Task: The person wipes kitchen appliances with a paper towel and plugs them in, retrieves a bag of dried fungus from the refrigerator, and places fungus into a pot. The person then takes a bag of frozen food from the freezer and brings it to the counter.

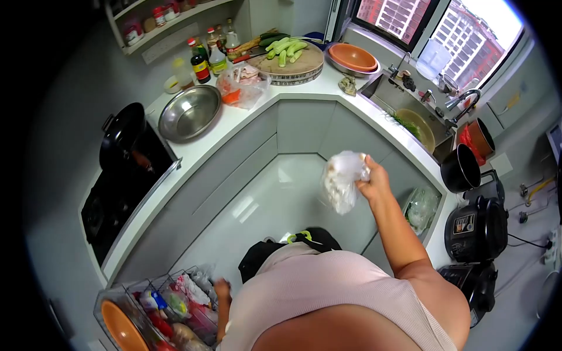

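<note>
My right hand [373, 179] is closed on the top of a clear plastic bag [342, 182] with whitish contents, which hangs over the floor in the middle of the view. Low on the left, my left hand [222, 289] is beside a wire basket [190, 270]; its fingers are too small and blurred to make out. Packages in plastic bags [193, 289] fill the basket, some red, white and blue. An orange bowl [123, 327] lies at the basket's left side.
A counter [304, 91] curves round me with a metal bowl [190, 113], a cutting board [293, 65] bearing green vegetables, and a sink [380, 93]. A black stove [117, 205] is at left, a black cooker [477, 229] at right.
</note>
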### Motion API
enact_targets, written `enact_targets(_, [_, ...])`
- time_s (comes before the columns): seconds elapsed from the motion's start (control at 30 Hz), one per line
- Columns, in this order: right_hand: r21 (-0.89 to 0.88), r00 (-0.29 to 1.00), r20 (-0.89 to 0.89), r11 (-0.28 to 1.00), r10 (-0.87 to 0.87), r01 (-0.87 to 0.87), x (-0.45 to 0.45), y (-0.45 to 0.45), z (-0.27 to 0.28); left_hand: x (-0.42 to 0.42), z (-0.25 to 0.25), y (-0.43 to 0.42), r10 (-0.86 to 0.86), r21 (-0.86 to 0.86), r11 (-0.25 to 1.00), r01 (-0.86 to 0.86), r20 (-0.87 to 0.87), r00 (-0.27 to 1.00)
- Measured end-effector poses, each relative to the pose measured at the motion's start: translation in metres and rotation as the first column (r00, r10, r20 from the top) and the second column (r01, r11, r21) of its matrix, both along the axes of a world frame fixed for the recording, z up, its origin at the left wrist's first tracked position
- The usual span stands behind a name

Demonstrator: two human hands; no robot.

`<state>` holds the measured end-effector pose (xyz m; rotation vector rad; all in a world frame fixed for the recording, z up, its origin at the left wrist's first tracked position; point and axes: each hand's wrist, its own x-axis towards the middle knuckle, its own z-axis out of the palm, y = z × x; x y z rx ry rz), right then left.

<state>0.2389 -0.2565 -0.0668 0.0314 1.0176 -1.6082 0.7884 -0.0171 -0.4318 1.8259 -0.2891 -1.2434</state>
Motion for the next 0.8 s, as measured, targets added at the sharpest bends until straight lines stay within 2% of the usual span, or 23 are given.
enact_targets(0.07, [-0.017,0.997,0.017,0.997,-0.072,0.073,-0.009,-0.048,0.015,0.007,0.017,-0.110,-0.102,-0.200,0.973,0.115,0.071,0.992])
enact_targets(0.1, [-0.043,0.995,0.011,0.994,-0.096,0.096,-0.016,-0.076,0.018,-0.027,0.076,-0.168,-0.087,-0.205,0.973,0.103,0.087,0.992])
enact_targets(0.13, [-0.068,0.994,0.006,0.991,-0.112,0.112,-0.025,-0.099,0.020,-0.048,0.119,-0.211,-0.188,-0.233,0.949,0.214,0.129,0.974])
enact_targets(0.17, [-0.092,0.992,-0.001,0.988,-0.129,0.128,-0.034,-0.125,0.019,-0.066,0.144,-0.250,-0.276,-0.286,0.914,0.289,0.085,0.957])
enact_targets(0.23, [-0.116,0.988,-0.004,0.981,-0.154,0.152,-0.050,-0.182,0.018,-0.114,0.191,-0.310,-0.335,-0.353,0.870,0.345,0.091,0.938])
enact_targets(0.3, [-0.109,0.990,-0.017,0.985,-0.140,0.137,-0.064,-0.237,0.021,-0.159,0.195,-0.343,-0.357,-0.385,0.854,0.350,0.055,0.932])
enact_targets(0.37, [-0.098,0.989,-0.044,0.986,-0.140,0.135,-0.096,-0.296,-0.004,-0.196,0.189,-0.368,-0.343,-0.394,0.866,0.310,-0.016,0.939])
enact_targets(0.4, [-0.100,0.989,-0.055,0.986,-0.137,0.131,-0.110,-0.331,-0.009,-0.209,0.175,-0.380,-0.363,-0.361,0.868,0.340,0.005,0.932])
enact_targets(0.43, [-0.126,0.993,-0.012,0.986,-0.114,0.112,-0.115,-0.355,-0.008,-0.226,0.167,-0.388,-0.327,-0.362,0.889,0.281,-0.073,0.942])
enact_targets(0.47, [-0.117,0.995,-0.041,0.989,-0.094,0.089,-0.123,-0.382,-0.012,-0.242,0.166,-0.393,-0.290,-0.345,0.911,0.226,-0.148,0.945])
enact_targets(0.53, [-0.085,0.993,-0.104,0.995,-0.052,0.044,-0.143,-0.428,-0.029,-0.274,0.181,-0.413,-0.243,-0.218,0.955,0.203,-0.174,0.954])
enact_targets(0.7, [-0.028,0.972,-0.236,1.000,-0.004,-0.003,-0.166,-0.506,-0.061,-0.311,0.208,-0.457,-0.288,-0.204,0.942,0.267,-0.085,0.954])
enact_targets(0.8, [-0.205,0.957,-0.282,0.971,0.064,-0.125,-0.177,-0.533,-0.102,-0.318,0.212,-0.481,-0.313,-0.178,0.938,0.298,-0.061,0.948])
